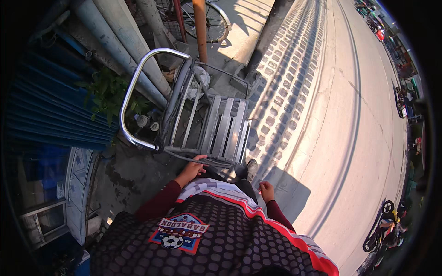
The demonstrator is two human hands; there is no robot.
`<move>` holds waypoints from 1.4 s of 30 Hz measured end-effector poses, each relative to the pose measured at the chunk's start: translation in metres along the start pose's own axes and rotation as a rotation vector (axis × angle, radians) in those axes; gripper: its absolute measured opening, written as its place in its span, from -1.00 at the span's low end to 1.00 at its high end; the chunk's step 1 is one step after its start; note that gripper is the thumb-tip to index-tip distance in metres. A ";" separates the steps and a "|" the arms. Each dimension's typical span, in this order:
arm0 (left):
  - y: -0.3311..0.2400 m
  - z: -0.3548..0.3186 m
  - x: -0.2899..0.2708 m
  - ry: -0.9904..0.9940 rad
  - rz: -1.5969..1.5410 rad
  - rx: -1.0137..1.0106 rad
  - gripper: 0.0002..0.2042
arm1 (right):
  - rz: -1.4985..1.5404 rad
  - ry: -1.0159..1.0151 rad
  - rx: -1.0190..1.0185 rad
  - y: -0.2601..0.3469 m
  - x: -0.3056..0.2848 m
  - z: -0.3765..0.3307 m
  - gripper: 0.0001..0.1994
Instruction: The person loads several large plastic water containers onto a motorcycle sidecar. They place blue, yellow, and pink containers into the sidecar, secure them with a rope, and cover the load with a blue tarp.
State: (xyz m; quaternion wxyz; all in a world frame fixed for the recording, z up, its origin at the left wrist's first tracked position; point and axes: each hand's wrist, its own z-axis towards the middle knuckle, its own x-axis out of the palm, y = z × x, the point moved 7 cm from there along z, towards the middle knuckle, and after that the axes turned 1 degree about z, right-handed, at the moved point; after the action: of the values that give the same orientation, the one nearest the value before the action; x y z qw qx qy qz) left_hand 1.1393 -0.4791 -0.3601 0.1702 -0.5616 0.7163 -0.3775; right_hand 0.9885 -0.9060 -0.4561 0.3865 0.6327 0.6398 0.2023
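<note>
A grey metal seat [223, 128] with flat slats stands just ahead of me. A curved chrome tube [127, 101] loops out on its left side. My left hand [191, 170] is at the seat's near edge, fingers stretched out and apart. Whether its fingertips touch the frame, I cannot tell. My right hand [266, 191] hangs to the right of the seat, apart from it. Its fingers are loosely bent, and nothing shows in them. One of my shoes [252, 169] is beside the seat's near right corner.
Posts and pipes [133, 50] lean behind the seat, near an orange pole [200, 30] and a bicycle wheel [207, 20]. Blue corrugated sheeting [55, 101] and a leafy plant [103, 89] are at left. Rightward, a stone-studded strip [287, 78] borders the concrete road [354, 124]; motorcycles [380, 230] stand beyond.
</note>
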 end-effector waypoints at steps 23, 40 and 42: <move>0.182 0.200 0.059 -1.140 -0.406 -0.157 -0.27 | -0.670 0.744 -0.386 0.411 0.156 0.528 -0.45; 0.134 0.124 0.095 -1.496 -1.041 0.196 -0.45 | -0.736 1.348 -0.316 0.344 0.288 0.399 -0.72; 0.122 0.109 0.134 -1.493 -1.085 0.188 -0.48 | -0.762 1.391 -0.345 0.363 0.275 0.372 -0.73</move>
State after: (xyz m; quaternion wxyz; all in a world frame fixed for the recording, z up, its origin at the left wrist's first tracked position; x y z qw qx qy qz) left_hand 1.0884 -0.6317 -0.4967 0.4323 -0.9014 0.0262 -0.0024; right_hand 1.5318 -0.6838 -0.4808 0.0347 0.0323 0.8650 0.4995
